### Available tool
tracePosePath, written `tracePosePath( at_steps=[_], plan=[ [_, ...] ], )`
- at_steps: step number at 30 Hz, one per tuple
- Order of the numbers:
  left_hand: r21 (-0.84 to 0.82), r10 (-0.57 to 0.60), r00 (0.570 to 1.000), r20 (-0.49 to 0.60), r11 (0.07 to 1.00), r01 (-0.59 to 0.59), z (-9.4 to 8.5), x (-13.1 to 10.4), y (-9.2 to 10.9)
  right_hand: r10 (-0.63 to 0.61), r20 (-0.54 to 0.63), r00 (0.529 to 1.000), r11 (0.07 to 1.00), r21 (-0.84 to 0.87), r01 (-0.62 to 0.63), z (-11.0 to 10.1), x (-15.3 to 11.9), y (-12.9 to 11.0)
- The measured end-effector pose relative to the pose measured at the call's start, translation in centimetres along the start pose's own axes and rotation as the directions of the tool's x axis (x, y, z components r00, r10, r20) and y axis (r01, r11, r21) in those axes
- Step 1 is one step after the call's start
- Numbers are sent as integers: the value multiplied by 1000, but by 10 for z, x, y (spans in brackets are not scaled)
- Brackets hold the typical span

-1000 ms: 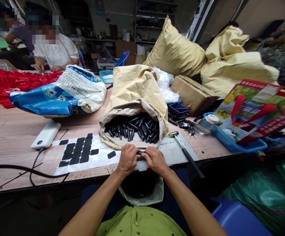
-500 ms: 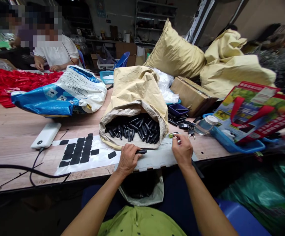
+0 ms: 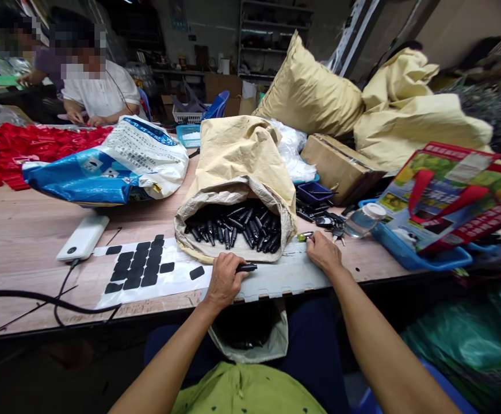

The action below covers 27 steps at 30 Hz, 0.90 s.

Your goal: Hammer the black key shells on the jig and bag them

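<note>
Since a second ago our right hand [image 3: 324, 253] has left the small black plastic handle [image 3: 245, 267] and now closes on the hammer's head [image 3: 304, 236]. Our left hand [image 3: 224, 279] pinches that light, stiff handle's end against the grey mat [image 3: 285, 276] on the tabletop [image 3: 26, 230].

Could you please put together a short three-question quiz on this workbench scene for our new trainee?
1. True or false: the left hand holds a black part down on the grey mat.
2. What does the right hand close on? A) the hammer B) the white power bank C) the clear bottle
3. Fill in: the open paper sack lying on the table is full of ____ parts.

Key
1. True; the part lies flat, its tip showing past the fingers.
2. A; the hand covers the hammer just behind its head.
3. Black.
</note>
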State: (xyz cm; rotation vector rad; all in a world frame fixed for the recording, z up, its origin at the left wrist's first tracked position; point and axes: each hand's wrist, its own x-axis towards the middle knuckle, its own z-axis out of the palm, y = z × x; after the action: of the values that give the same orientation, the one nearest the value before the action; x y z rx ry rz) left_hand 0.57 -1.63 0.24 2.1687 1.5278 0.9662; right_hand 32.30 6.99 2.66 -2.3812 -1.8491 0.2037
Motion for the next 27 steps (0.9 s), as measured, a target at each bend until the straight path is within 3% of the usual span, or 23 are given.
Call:
tracePosePath(
  at_steps=[4,9,13,16,20,23,27],
  plan=[
    [-10,-12,1000,-10,1000,12,0,-1,1,-23,-73,997,1000,2,23,5,-2,3],
    [-14,-5,1000,-12,1000,5,0,0,0,-14,-75,997,1000,23,16,6,-4,3],
    [-51,62,998,29,997,-61,-6,-5,6,1,-83,997,1000,13,0,4,-5,0],
    [-151,163,980,113,978,-145,-10,-29,21,-5,-85,996,1000,1,5,3,-6,-2],
    [-242,245,908,339,956,-167,-4,-80,39,-6,-89,996,1000,-3,6,3,-7,-3],
    [-180,76,889,451,984,8,14,-109,34,-5,-80,997,1000,-11,4,2,-7,-4],
    [12,-249,849,467,961,275,35,-122,15,-5,-77,997,1000,-18,4,1,-8,-5]
  ],
)
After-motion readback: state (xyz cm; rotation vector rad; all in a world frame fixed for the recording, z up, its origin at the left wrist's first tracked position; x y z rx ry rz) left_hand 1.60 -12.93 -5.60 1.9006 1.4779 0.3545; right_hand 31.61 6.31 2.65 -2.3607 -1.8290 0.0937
